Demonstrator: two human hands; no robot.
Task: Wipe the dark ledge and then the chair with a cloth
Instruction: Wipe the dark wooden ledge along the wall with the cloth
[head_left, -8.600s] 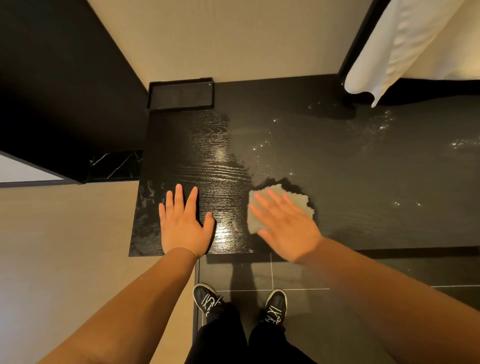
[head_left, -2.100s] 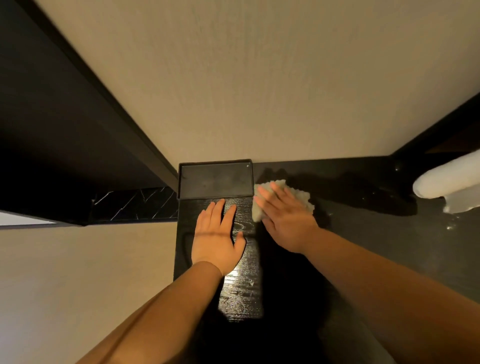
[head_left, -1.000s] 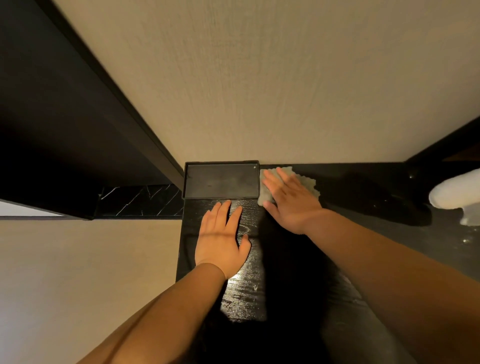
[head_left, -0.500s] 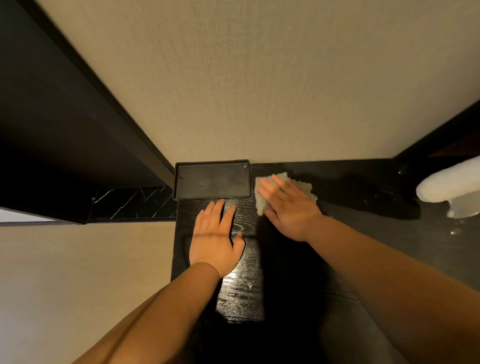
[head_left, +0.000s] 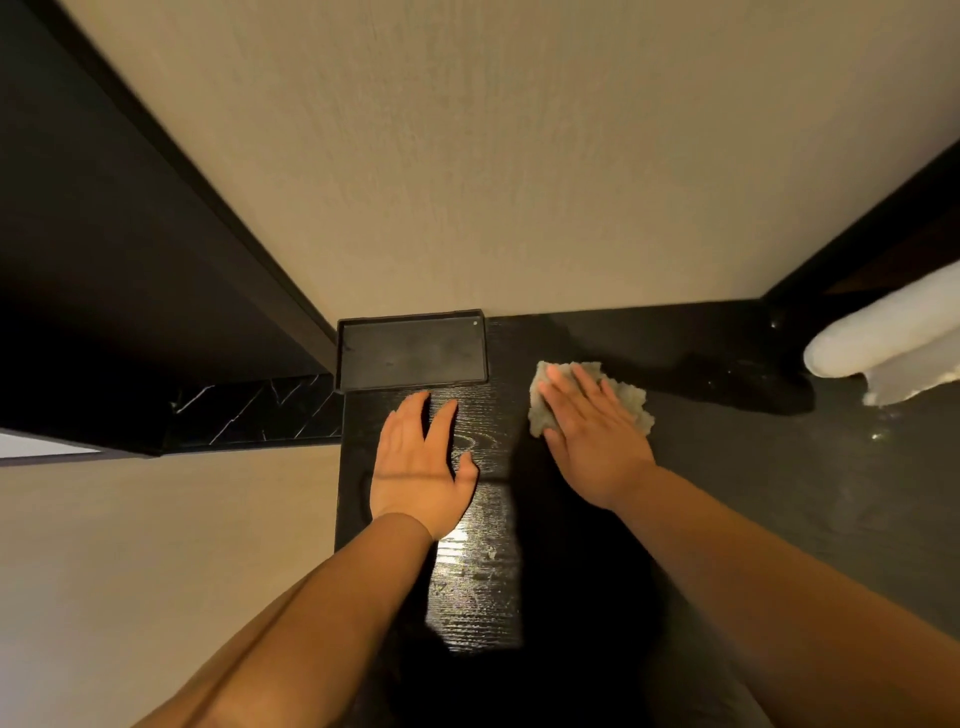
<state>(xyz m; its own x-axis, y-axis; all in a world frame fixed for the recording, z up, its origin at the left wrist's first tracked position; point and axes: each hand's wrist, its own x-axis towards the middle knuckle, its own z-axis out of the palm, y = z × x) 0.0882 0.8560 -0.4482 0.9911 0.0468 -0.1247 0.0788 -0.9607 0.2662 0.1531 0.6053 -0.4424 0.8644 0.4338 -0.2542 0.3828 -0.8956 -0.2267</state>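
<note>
crumpled grey cloth (head_left: 631, 402) now rightward under flat right hand (head_left: 597, 439)

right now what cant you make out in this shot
Head view only:
- cloth: mostly hidden under the right hand.
- dark ledge: its right end is cut off by the frame edge; its near part is lost in shadow.
- white fabric: blurred, cut off at right.
- chair: not in view.
</note>
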